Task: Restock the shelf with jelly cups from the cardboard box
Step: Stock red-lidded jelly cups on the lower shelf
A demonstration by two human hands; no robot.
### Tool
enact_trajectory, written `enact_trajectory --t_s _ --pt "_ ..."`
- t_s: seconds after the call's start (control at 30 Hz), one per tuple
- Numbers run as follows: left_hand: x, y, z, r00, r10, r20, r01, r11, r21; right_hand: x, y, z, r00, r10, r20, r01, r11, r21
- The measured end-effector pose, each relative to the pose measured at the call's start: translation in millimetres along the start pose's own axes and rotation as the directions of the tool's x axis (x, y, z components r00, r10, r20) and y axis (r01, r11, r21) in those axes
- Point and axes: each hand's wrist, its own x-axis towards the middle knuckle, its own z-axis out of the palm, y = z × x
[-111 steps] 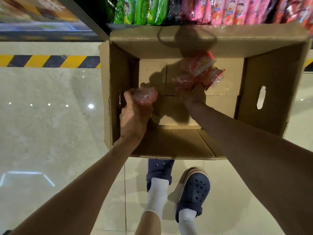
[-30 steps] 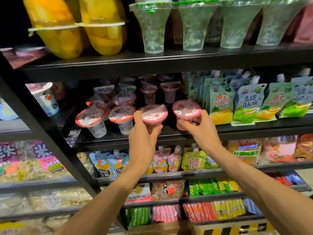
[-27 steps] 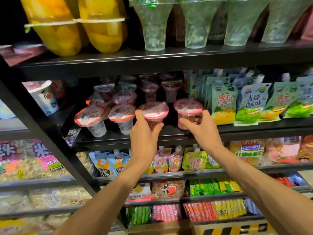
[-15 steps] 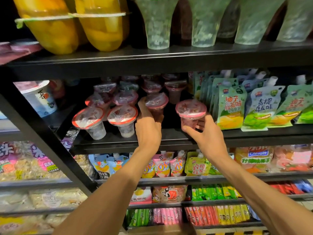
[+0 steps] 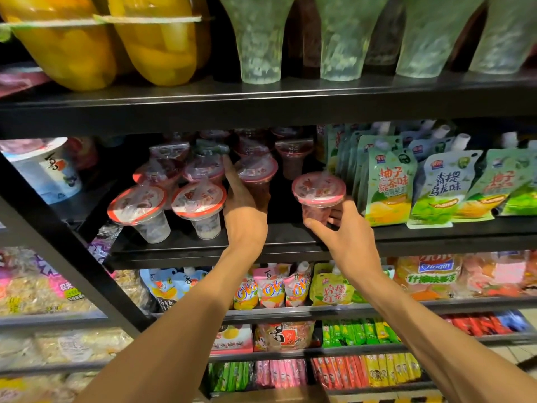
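Our left hand (image 5: 245, 216) and right hand (image 5: 343, 232) each grip a pink-lidded clear plastic jelly cup (image 5: 318, 196) over the partly stocked black metal shelf (image 5: 290, 237), neither yet released.

You face a black metal shelving unit (image 5: 261, 103) with a slanted black brace (image 5: 72, 254) crossing its left side. The light is dim, the shelf recesses dark. At the lower right corner a patch of pale tiled floor (image 5: 520, 356) shows.
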Motion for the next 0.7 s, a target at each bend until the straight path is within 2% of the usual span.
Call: enact_trajectory --t_s 0.1,0.17,0.23,0.33,0.43,0.6,0.7 --pt "9 -10 7 0.966 0.201 -0.162 -0.198 0.980 0.034 1 -1 0 1.000 0.002 0.002 -0.002 1.000 -0.017" --pt "11 -19 10 0.948 0.248 -0.199 -0.259 0.965 -0.031 1 -1 0 1.000 0.001 0.006 -0.001 1.000 -0.024" --pt "7 -24 8 0.948 0.263 -0.179 -0.275 0.960 -0.046 0 -2 0 1.000 0.005 0.014 -0.005 1.000 -0.016" --pt "-6 -30 3 0.948 0.275 -0.157 -0.264 0.960 0.090 0 -1 1 1.000 0.014 0.018 -0.014 1.000 -0.006" --pt "-24 -40 0 0.908 0.391 -0.150 -0.385 0.920 0.069 0 -2 2 0.999 0.031 0.022 -0.031 0.999 0.019" --pt "-28 -50 -3 0.886 0.464 -0.013 -0.444 0.855 0.269 1 -4 2 0.998 0.047 0.030 -0.048 0.999 0.025" --pt "-29 -56 -2 0.861 0.509 0.016 -0.485 0.809 0.334 7 -6 6 0.996 0.089 0.015 -0.089 0.996 -0.018"
